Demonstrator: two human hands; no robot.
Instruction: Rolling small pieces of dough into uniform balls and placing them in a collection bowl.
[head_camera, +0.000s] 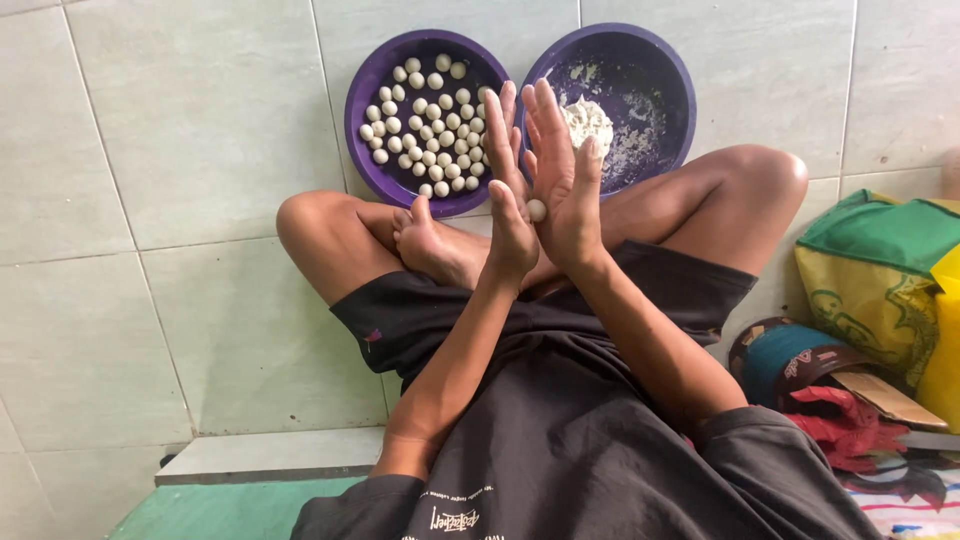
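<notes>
We see our fingers (505, 125) held flat and straight, not curled. Our left hand (510, 190) and right hand (562, 175) press palm to palm with a small white dough ball (537, 210) squeezed between them. At eleven o'clock sits a purple bowl (365, 90) of little balls (430, 120). At one o'clock another purple bowl (675, 80) holds a dough lump (587, 122) on the tile floor (180, 150).

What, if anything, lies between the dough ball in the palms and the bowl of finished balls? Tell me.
Nothing visible blocks it. The dough ball sits between left hand and right hand, just above the open bowl of balls.
</notes>
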